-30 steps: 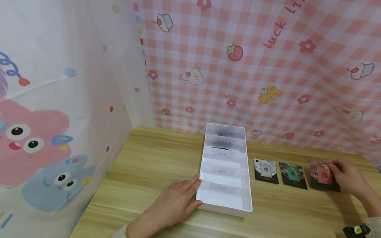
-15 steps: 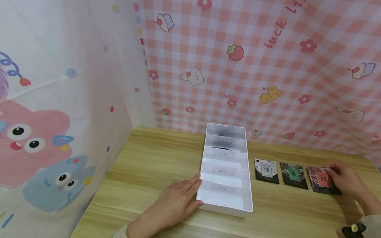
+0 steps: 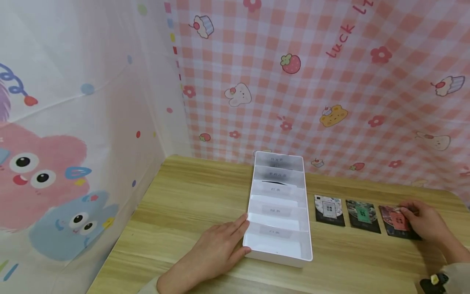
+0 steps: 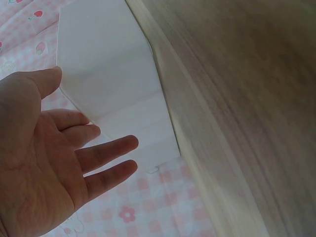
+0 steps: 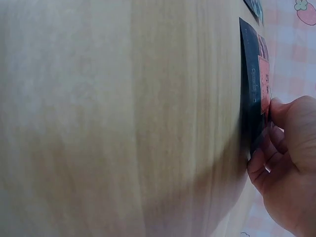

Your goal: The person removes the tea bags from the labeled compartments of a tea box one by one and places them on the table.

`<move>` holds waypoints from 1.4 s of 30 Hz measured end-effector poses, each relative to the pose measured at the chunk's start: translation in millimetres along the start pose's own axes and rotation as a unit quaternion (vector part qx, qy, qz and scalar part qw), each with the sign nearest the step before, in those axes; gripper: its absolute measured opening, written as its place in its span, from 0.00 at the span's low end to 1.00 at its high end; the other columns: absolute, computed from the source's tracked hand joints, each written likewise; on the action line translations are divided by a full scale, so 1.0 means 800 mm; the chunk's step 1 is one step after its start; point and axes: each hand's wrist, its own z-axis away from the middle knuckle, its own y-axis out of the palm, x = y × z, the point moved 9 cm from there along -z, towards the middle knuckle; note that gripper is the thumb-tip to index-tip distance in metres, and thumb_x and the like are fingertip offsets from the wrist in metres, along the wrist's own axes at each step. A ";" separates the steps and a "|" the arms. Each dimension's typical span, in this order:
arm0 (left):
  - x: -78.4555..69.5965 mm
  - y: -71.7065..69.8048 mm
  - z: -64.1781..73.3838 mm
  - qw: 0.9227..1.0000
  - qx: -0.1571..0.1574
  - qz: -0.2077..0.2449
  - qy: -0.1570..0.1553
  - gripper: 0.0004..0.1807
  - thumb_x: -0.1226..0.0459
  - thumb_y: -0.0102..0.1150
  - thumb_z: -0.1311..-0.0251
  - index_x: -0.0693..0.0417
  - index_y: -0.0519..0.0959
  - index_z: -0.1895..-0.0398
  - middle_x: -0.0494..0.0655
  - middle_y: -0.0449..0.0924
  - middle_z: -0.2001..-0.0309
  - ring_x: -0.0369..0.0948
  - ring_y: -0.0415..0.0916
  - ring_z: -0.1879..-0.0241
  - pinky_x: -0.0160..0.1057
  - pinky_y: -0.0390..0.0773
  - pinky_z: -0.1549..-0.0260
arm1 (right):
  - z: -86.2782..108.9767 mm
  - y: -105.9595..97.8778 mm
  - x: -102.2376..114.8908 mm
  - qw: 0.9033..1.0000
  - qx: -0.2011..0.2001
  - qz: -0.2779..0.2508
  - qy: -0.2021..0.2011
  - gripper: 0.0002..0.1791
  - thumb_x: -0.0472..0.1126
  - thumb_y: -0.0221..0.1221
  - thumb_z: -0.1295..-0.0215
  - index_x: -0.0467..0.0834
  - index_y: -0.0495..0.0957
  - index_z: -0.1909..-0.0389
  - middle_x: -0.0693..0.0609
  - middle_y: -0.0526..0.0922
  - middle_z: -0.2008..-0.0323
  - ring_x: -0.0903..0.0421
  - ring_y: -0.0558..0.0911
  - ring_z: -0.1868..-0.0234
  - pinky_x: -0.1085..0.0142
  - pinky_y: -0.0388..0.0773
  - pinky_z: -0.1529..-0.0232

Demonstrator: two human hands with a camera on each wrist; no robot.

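My left hand [image 3: 214,249] rests against the near left side of a long white divided box [image 3: 277,258], thumb and fingertips at its wall. In the left wrist view the fingers [image 4: 111,153] reach along the plain white side of the box. Over on the right, my right hand [image 3: 427,222] pinches the right edge of a flat tea packet with a red label [image 3: 398,219]. The right wrist view shows the thumb on the packet's [image 5: 253,79] printed face and curled fingers at its edge, close over the table. The fingertips behind it are hidden.
A tea packet with a green label [image 3: 363,215] and one with a white label [image 3: 328,210] lie in a row between the box and the red one. Labelled dividers split the box; a dark edge [image 3: 277,183] shows inside. A checked cloth [image 3: 293,94] hangs behind the wooden table [image 3: 183,196].
My right hand and the red-labelled packet have shifted slightly left and down, and the packet's near edge now sits a little lower. The left hand and the box stay in place.
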 end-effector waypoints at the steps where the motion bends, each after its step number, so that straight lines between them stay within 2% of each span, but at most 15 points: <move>1: 0.000 0.000 0.000 1.000 -0.001 0.000 0.001 0.35 0.44 0.50 0.21 0.59 0.71 0.24 0.49 0.64 0.21 0.45 0.75 0.32 0.48 0.78 0.38 | 0.000 0.000 -0.001 1.000 0.003 -0.002 0.005 0.17 0.36 0.50 0.18 0.23 0.74 0.46 0.24 0.80 0.56 0.30 0.80 0.58 0.45 0.77 0.65; 4: 0.000 0.000 -0.001 1.000 -0.001 0.001 0.002 0.35 0.44 0.50 0.21 0.59 0.71 0.24 0.49 0.64 0.21 0.45 0.76 0.32 0.48 0.79 0.38 | 0.001 0.000 -0.004 1.000 0.013 -0.006 0.020 0.19 0.36 0.48 0.17 0.22 0.71 0.42 0.20 0.77 0.51 0.24 0.77 0.53 0.36 0.75 0.60; 6: -0.001 0.000 -0.001 1.000 0.000 0.000 0.003 0.35 0.44 0.50 0.21 0.59 0.71 0.24 0.49 0.64 0.22 0.45 0.76 0.32 0.48 0.78 0.38 | 0.001 -0.001 -0.007 0.999 0.019 -0.005 0.030 0.20 0.37 0.47 0.17 0.21 0.70 0.41 0.19 0.75 0.50 0.23 0.76 0.52 0.34 0.74 0.59; 14: 0.000 0.000 0.000 1.000 -0.001 0.001 0.001 0.35 0.44 0.50 0.21 0.59 0.71 0.24 0.49 0.63 0.21 0.46 0.75 0.32 0.49 0.78 0.38 | 0.003 -0.009 -0.010 1.000 0.017 0.009 0.021 0.19 0.37 0.47 0.17 0.22 0.71 0.44 0.20 0.77 0.52 0.22 0.77 0.53 0.35 0.75 0.61; 21: -0.001 -0.001 0.000 1.000 -0.002 0.001 0.002 0.35 0.44 0.51 0.22 0.59 0.71 0.24 0.50 0.64 0.21 0.46 0.75 0.32 0.49 0.78 0.38 | 0.008 -0.021 -0.008 0.999 0.023 0.019 0.030 0.25 0.43 0.47 0.15 0.19 0.69 0.42 0.17 0.74 0.49 0.20 0.77 0.54 0.39 0.78 0.66; 30: 0.000 -0.001 0.000 1.000 0.002 0.002 -0.001 0.35 0.44 0.49 0.21 0.59 0.71 0.25 0.50 0.64 0.22 0.45 0.75 0.32 0.49 0.79 0.38 | 0.009 -0.041 0.017 1.000 -0.014 0.005 0.008 0.25 0.42 0.46 0.14 0.19 0.69 0.42 0.20 0.73 0.51 0.22 0.76 0.56 0.40 0.77 0.66; 36: -0.001 -0.001 0.000 1.000 0.002 0.001 0.000 0.35 0.44 0.49 0.21 0.59 0.71 0.25 0.50 0.65 0.22 0.45 0.75 0.32 0.49 0.79 0.39 | 0.012 -0.048 0.035 1.000 -0.006 -0.004 0.014 0.28 0.47 0.46 0.14 0.21 0.68 0.39 0.22 0.72 0.49 0.23 0.76 0.54 0.42 0.78 0.68; 42: -0.001 -0.002 0.000 1.000 -0.001 0.001 0.001 0.35 0.44 0.50 0.21 0.59 0.72 0.25 0.50 0.65 0.22 0.45 0.75 0.32 0.49 0.79 0.39 | 0.015 -0.053 0.061 1.000 0.009 -0.012 0.017 0.31 0.50 0.44 0.14 0.21 0.65 0.35 0.20 0.69 0.45 0.22 0.72 0.51 0.40 0.76 0.65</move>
